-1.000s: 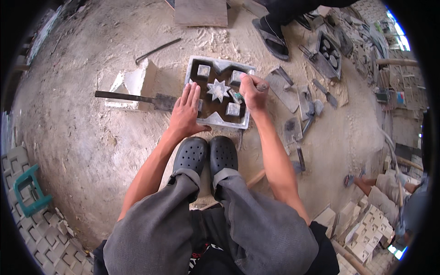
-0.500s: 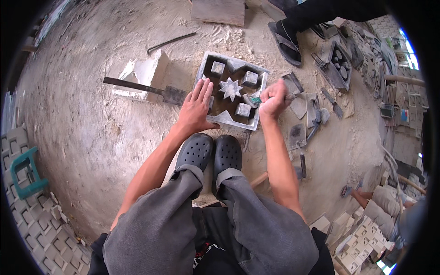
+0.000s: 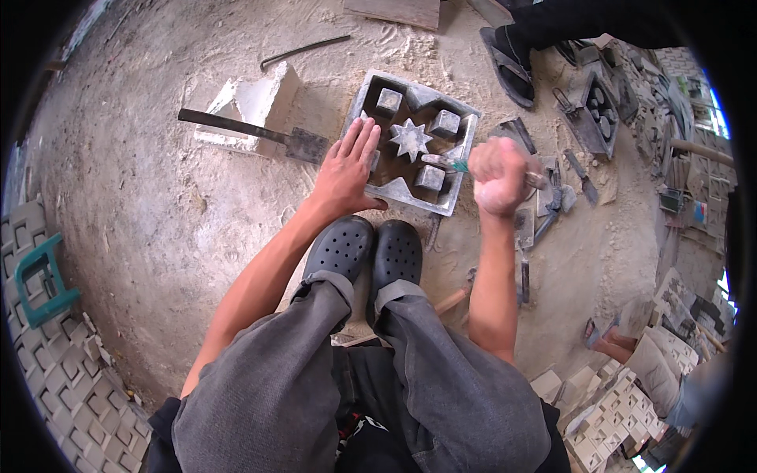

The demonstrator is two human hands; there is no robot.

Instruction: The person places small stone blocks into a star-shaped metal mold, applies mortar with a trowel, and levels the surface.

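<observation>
Four left fingers [image 3: 355,144] rest straight on a grey mould [image 3: 397,191], right fingers [image 3: 485,162] clench a green-banded tool [image 3: 459,165], shirt print [image 3: 352,426] illegible

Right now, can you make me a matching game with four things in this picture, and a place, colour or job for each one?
Things:
1. stool
2. left hand
3. star
4. right hand

Matches:
A. in the middle of the mould
B. closed around a tool with a green part
C. blue-green
D. lying over the mould's left edge

Right pairs: 1-C, 2-D, 3-A, 4-B.
</observation>
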